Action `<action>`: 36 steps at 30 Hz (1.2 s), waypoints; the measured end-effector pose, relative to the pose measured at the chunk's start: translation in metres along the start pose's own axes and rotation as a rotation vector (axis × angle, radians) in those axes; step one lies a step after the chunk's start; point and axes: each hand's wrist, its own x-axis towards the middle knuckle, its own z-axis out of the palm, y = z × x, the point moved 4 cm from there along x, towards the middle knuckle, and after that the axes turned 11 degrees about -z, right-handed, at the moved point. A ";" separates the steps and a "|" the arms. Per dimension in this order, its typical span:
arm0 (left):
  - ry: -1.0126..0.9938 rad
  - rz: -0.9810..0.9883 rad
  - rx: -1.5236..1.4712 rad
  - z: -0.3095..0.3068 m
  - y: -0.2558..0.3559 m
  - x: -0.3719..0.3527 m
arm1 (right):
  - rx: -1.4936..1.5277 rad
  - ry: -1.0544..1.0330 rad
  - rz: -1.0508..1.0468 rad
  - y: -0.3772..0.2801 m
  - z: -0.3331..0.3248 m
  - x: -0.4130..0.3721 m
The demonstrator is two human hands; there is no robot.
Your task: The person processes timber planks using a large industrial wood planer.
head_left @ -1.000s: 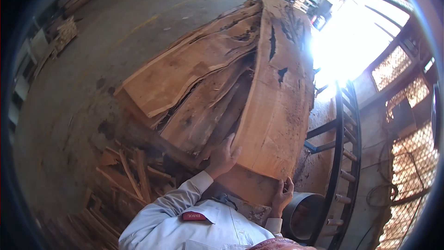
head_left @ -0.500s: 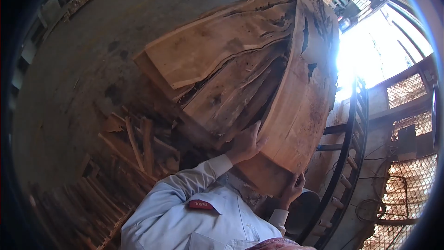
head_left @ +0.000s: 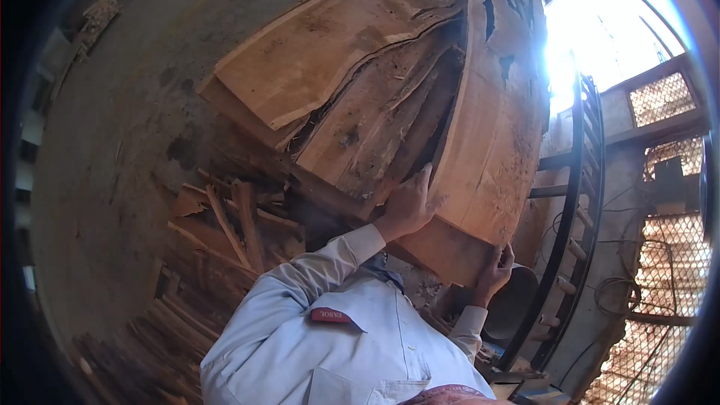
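Observation:
A long wooden slab (head_left: 487, 150) with a cracked, holed far part lies on top of a stack of rough slabs. At its near left edge my left hand (head_left: 409, 206) grips the side, thumb toward the near end and fingers partly hidden at the edge. My right hand (head_left: 495, 274) is closed around the slab's near right corner, its fingertips out of sight. Beneath the near end, another board (head_left: 442, 251) shows its face. Left of the slab lie a split, dark-grained slab (head_left: 375, 116) and a pale, wavy-edged slab (head_left: 315, 56).
Broken wood offcuts (head_left: 236, 225) lie heaped at left, with long strips (head_left: 161, 337) below them. A black ladder-like roller frame (head_left: 574, 232) stands close on the right, before wire mesh (head_left: 660, 285). A round drum-like object (head_left: 514, 300) sits by my right hand.
The view has shifted, bringing the stack slightly higher and the right side further into sight. Both hands keep their hold on the slab's near end, which seems swung slightly rightward.

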 end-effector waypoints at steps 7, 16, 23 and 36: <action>0.252 0.096 0.350 -0.065 0.005 0.060 | -0.041 0.011 0.026 0.012 -0.002 0.005; 0.370 0.165 0.854 -0.060 -0.048 0.189 | 0.018 0.042 0.031 0.017 -0.003 0.007; 0.078 0.182 0.431 -0.128 0.028 0.044 | 0.068 0.034 0.060 0.009 -0.009 0.003; 0.423 -0.457 -0.745 -0.350 -0.119 -0.232 | -0.004 -0.043 -0.003 -0.001 -0.008 -0.004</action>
